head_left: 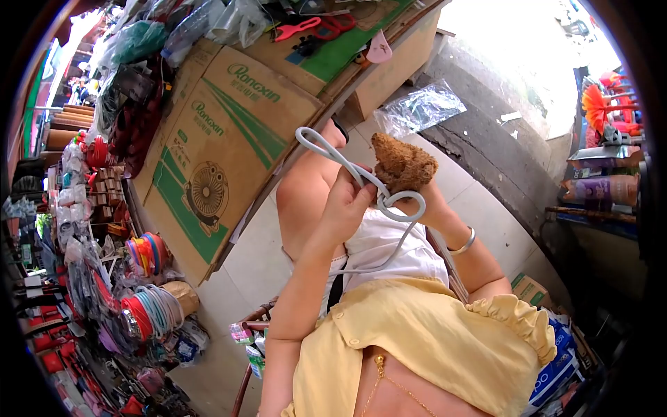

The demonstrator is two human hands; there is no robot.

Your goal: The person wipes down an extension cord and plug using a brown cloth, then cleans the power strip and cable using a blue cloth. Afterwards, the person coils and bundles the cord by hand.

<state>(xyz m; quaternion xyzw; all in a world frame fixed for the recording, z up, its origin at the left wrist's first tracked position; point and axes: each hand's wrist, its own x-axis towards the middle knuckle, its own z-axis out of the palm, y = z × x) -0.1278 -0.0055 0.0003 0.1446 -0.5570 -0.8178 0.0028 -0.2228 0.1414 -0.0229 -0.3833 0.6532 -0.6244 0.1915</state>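
Note:
A light grey cord (321,144) is looped and crossed in front of my lap, with one end trailing down over the white cloth. My left hand (347,201) pinches the cord where its loops cross, thumb and fingers pressed together. Just right of it is a brown, fuzzy, bundled thing (403,163). Behind and below this bundle is my right hand (432,203), a bangle on its wrist; its fingers are mostly hidden by the bundle and the cord loop.
A table covered with flattened cardboard (243,104) stands at the left, with red scissors (333,26) on its far part. A clear plastic bag (424,108) lies on the floor ahead. Packed goods (156,306) fill the left side; shelves (597,215) stand at the right.

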